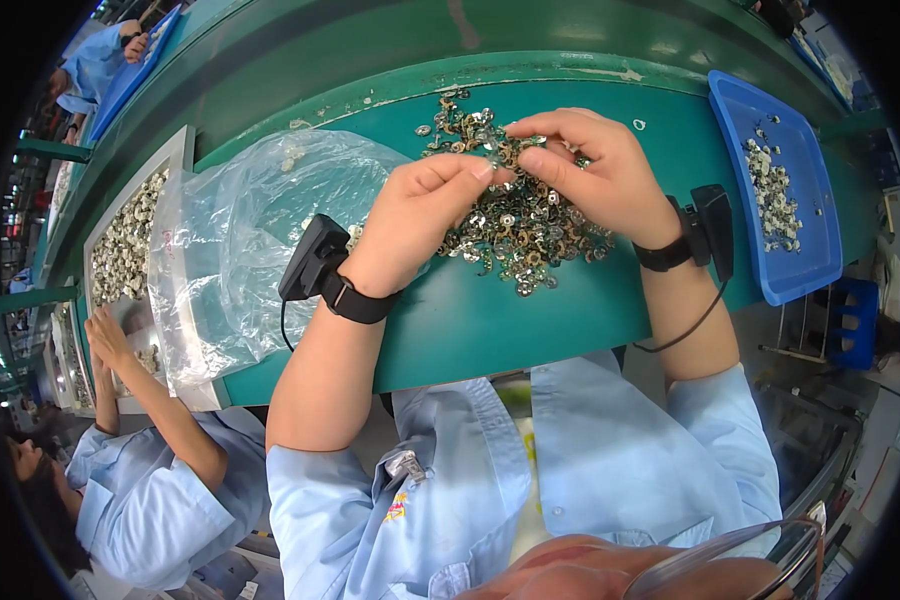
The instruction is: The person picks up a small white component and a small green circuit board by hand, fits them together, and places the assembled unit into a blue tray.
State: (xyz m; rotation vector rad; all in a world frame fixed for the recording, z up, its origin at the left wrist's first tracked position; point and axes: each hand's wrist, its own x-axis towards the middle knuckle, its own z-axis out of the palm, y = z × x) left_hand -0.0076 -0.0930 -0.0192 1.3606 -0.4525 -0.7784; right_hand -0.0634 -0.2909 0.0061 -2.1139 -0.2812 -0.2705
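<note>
A loose heap of small metal parts, silvery discs mixed with brownish ring-like pieces, is spread on the green bench top. Over its left side is my left hand, thumb and forefinger pinched together; whatever lies between the tips is too small to name. My right hand comes in from the other side, its fingers curled and its thumb pointing at the left fingertips. The two hands almost meet above the heap. What the right fingers hold, if anything, is hidden among the shiny parts behind them.
A clear plastic bag lies left of the heap. Beyond it, a co-worker's hand is at a pale-rimmed tray of whitish parts. A blue tray with similar parts stands at the right. A green ledge runs along the back.
</note>
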